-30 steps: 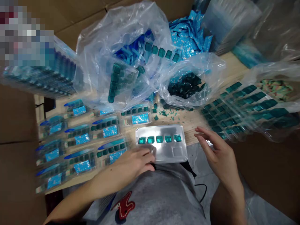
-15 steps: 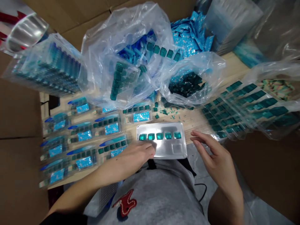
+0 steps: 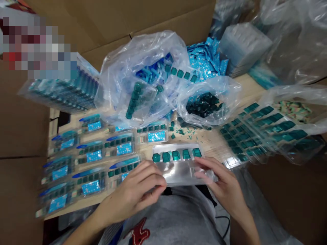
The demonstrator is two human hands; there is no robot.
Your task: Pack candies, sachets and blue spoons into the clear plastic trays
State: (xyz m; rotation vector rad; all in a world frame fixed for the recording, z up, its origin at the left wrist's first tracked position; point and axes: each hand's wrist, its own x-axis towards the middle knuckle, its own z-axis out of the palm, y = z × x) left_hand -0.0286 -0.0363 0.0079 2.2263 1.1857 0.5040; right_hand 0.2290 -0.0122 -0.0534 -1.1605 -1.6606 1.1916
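A transparent plastic blister tray (image 3: 178, 169) lies across my lap edge at the table's front, with a row of five teal square pieces (image 3: 176, 155) along its far side. My left hand (image 3: 133, 194) grips the tray's left end, fingers curled under and over the edge. My right hand (image 3: 222, 180) holds its right end, fingers spread across the plastic. The tray's near corners are hidden by my fingers.
Sealed blister cards with blue printed labels (image 3: 120, 146) lie at the left on a wooden table (image 3: 204, 144). Plastic bags of teal pieces (image 3: 204, 105) and blue sachets (image 3: 204, 56) sit behind. Teal-filled trays (image 3: 265, 131) pile right. Cardboard walls surround everything.
My right hand has moved in from beside the tray and taken its right end. My left hand has shifted along the tray's left end. The view has moved slightly.
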